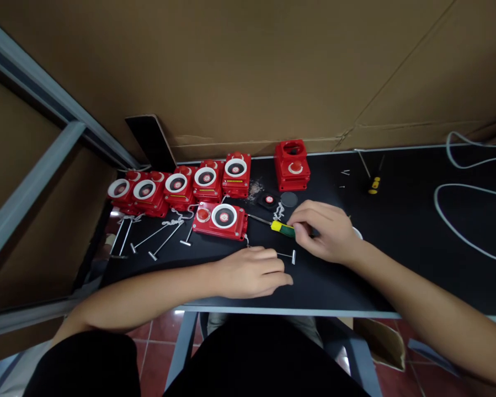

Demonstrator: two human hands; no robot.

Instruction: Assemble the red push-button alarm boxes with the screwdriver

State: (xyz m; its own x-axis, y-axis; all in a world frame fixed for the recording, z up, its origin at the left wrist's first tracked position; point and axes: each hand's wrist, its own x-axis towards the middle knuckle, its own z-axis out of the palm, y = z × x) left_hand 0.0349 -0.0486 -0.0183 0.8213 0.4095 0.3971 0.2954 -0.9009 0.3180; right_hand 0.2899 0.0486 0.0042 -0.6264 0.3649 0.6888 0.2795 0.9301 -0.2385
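Observation:
My right hand (328,229) is closed around the green and yellow handle of a screwdriver (283,228). Its shaft points left, the tip at or close to the right end of a red alarm box (208,227); contact is unclear. That box lies sideways, with a white-ringed round black part and a red dome on its face. My left hand (256,271) rests palm down just in front of the box, fingers loosely extended, holding nothing visible. Partly hidden behind it is a small T-shaped metal hammer (293,257), apparently corded to the box.
Several similar red boxes (206,179) stand in a row behind, with small hammers (160,248) in front. A red housing with an open round hole (293,168), a black disc (289,199), another screwdriver (374,184) and a white cable (463,220) lie farther right. A cardboard wall (272,71) bounds the back.

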